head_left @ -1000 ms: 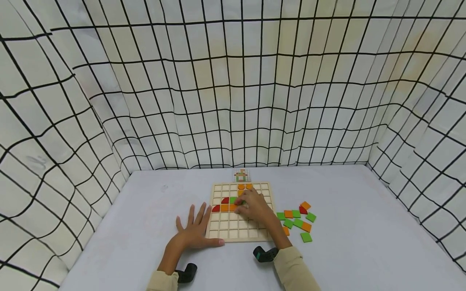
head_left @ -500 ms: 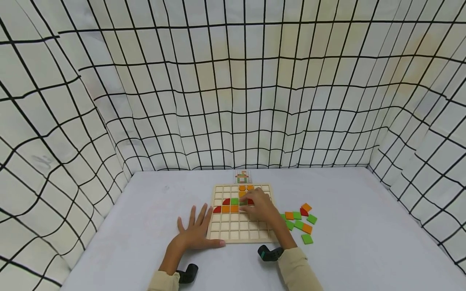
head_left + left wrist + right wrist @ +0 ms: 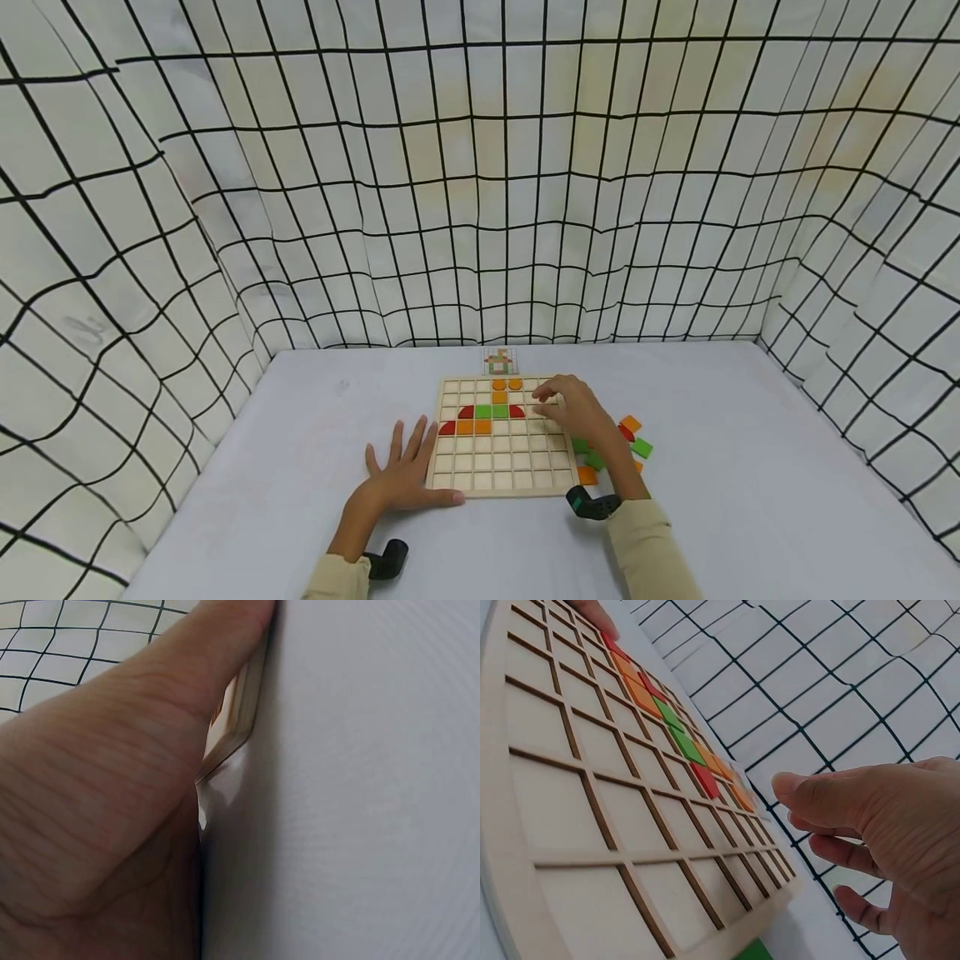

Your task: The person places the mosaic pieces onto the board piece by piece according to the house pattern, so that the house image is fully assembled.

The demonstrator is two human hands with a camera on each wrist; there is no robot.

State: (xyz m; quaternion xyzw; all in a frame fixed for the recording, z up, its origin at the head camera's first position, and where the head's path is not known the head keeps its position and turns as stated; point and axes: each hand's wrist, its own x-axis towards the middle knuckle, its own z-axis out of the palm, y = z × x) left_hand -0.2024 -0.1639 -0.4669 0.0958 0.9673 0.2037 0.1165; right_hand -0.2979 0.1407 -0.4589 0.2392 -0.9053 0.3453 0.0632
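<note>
We see the right hand (image 3: 576,410) gone from the board's middle to its right side, the second green tile (image 3: 500,412) uncovered.
Nearest us, black angular devices (image 3: 388,560) sit at the cuffs of plain beige sleeves (image 3: 652,546); the left hand (image 3: 401,483) lies as before, fingers spread wide and gripping nothing, thumb along the near edge of the pale wooden board (image 3: 501,481), whose raised ribs make square cells. Beyond, the right hand hovers with bent fingers and thumb apart, and we see nothing between them; flat green, orange and red loose tiles (image 3: 642,448) lie right of the board. In its cells we find that green square between another green one and a red rounded piece (image 3: 517,412), orange discs (image 3: 515,384) farther up. Past the board are a printed card (image 3: 499,361) and a creased white backdrop (image 3: 520,250) under wavy black lines.
</note>
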